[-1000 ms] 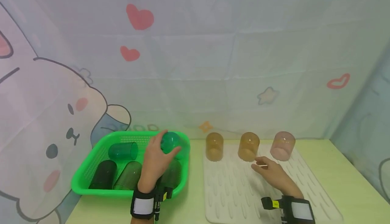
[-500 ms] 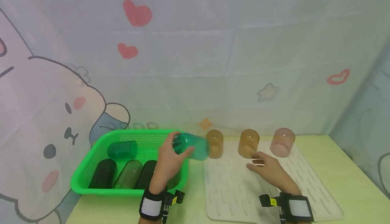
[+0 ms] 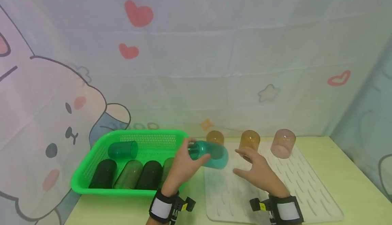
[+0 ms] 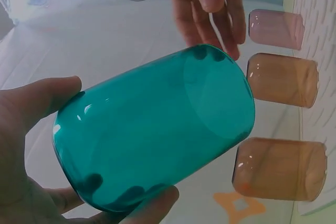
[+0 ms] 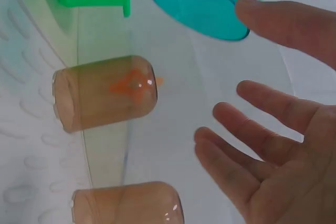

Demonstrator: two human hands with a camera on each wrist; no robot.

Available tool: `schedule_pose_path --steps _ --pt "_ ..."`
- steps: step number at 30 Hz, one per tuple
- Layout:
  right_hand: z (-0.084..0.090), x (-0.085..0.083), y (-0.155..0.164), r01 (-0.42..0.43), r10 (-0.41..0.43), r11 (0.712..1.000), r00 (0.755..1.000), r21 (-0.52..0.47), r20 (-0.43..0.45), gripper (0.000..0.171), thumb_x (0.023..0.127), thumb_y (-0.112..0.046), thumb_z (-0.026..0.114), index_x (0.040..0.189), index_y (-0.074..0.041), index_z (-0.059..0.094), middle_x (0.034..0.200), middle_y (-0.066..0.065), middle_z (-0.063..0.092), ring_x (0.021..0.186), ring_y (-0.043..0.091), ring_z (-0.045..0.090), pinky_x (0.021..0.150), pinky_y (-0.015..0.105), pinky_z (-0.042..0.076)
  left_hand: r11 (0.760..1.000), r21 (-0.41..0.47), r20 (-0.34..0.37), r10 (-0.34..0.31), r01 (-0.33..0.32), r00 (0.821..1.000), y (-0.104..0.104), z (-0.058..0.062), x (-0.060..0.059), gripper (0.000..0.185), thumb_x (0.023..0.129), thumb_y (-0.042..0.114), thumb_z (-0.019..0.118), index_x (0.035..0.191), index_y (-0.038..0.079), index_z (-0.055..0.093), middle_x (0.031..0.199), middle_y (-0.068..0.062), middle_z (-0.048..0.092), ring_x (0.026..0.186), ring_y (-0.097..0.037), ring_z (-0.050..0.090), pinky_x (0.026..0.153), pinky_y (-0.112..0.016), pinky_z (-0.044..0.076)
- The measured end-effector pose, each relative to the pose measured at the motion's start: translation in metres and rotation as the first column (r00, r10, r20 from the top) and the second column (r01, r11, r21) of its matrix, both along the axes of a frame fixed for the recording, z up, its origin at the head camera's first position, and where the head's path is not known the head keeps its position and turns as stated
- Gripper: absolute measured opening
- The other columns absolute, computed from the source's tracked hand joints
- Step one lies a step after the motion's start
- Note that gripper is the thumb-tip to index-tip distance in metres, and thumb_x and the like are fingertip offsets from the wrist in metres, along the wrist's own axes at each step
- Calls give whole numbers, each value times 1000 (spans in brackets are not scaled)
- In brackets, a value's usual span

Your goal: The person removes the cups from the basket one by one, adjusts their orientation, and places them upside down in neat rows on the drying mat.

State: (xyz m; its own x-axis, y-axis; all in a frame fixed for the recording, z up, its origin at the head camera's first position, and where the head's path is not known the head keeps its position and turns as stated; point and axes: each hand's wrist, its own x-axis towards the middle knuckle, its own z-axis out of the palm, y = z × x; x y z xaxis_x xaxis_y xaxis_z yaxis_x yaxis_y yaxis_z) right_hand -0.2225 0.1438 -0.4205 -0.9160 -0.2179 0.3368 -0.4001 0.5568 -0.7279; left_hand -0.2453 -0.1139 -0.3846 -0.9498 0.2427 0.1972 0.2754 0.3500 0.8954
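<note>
A clear teal cup (image 3: 214, 154) is held tilted above the left edge of the white ridged mat (image 3: 245, 197). My left hand (image 3: 185, 163) grips it round its closed end, thumb on one side and fingers on the other, as the left wrist view shows. The cup's open rim points right, toward my right hand (image 3: 257, 169). That hand is spread beside the rim; in the right wrist view its thumb (image 5: 283, 24) overlaps the rim, and I cannot tell whether they touch. Two amber cups (image 3: 250, 140) and a pink cup (image 3: 283, 143) stand upside down along the mat's back edge.
At the left stands a green plastic basket (image 3: 131, 192). Inside lie another teal cup (image 3: 122, 150), dark cups (image 3: 104, 174) and greenish cups (image 3: 130, 174). A patterned cloth (image 3: 190, 65) hangs right behind the pale yellow-green table (image 3: 343, 170).
My left hand has lifted the teal cup out of the basket and carried it right, over the mat's edge. My right hand has moved left toward it, its fingers spreading wider.
</note>
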Motion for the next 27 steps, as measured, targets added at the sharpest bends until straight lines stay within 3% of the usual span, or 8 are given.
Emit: schedule_pose_path --steps 7,15,19,27 --pt "3 3 -15 -7 12 999 995 44 -98 66 76 -23 80 132 -6 50 130 13 48 120 34 46 95 54 41 995 86 125 -69 59 990 7 -11 -5 65 85 43 69 132 11 37 129 -19 44 112 -34 49 82 -47 47" --pt "4 3 -26 61 -37 986 987 153 -155 75 69 -23 84 133 -5 50 139 17 41 128 38 37 93 57 40 965 247 263 -160 94 951 16 -23 -11 64 86 40 70 129 7 35 125 -20 41 109 -31 50 85 -41 50" --pt "6 4 -30 26 6 984 984 177 -176 75 66 -21 86 131 -7 51 137 18 43 121 39 45 84 53 47 948 295 281 -206 119 937 20 -25 -13 62 87 37 69 126 3 34 121 -22 39 103 -30 54 84 -38 51" --pt "4 5 -33 36 -2 970 990 241 -140 81 64 -23 87 134 -9 49 125 8 50 104 25 52 78 43 48 952 274 299 -221 138 928 23 -24 -9 61 88 36 67 127 2 34 120 -22 40 102 -31 55 84 -40 51"
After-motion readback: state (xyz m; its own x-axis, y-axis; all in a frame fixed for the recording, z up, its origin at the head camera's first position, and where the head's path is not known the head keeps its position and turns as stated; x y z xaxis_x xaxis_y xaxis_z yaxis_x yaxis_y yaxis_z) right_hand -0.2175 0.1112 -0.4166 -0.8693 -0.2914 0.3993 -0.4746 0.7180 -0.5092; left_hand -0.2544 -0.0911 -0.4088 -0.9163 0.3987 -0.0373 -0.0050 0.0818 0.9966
